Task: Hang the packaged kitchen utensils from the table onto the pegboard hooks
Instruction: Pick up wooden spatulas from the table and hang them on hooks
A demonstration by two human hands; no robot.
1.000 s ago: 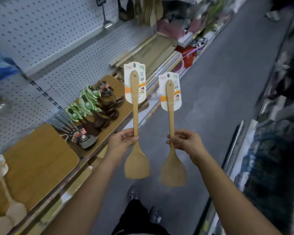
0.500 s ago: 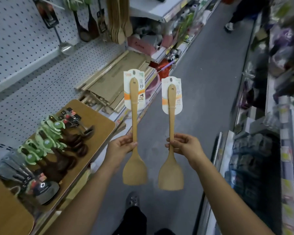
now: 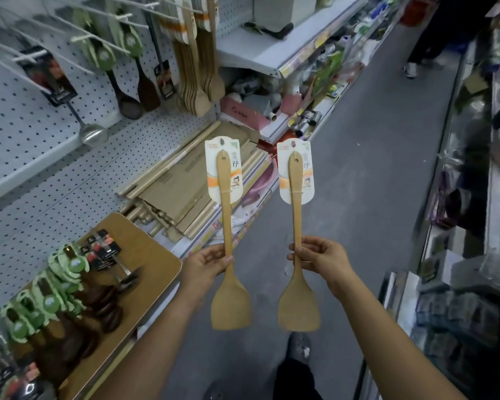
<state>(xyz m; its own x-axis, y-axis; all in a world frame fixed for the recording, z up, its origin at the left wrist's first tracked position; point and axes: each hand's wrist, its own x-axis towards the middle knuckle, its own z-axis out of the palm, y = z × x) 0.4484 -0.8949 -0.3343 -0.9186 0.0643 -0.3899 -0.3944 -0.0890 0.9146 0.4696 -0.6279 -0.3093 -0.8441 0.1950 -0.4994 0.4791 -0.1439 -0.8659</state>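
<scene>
Through the head camera, the left grip (image 3: 207, 265), a bare hand, has fingers and thumb curled round the handle of one wooden spatula (image 3: 227, 226). The right grip (image 3: 322, 258) is clamped the same way on a second spatula (image 3: 296, 220). Both are held upright, with the blade hanging just below each grip and the long handle rising above it to a printed header card (image 3: 223, 171), (image 3: 295, 171). The two spatulas are side by side, apart, out over the aisle floor. Up and to the left of the left grip is the pegboard (image 3: 26, 116) with its long hooks (image 3: 104, 34). A bunch of matching wooden spatulas (image 3: 198, 67) hangs there, well above both grips. Below and to the left of the left grip, the surface (image 3: 153, 255) carries more carded utensils (image 3: 67, 269). These spatulas look light and stiff, smooth but not slippery, so a one-handed hold should do. The card is probably thin and may bend or tear at its hang hole. Holding higher, just under the card, would likely steady the hole when threading it onto a hook.
</scene>
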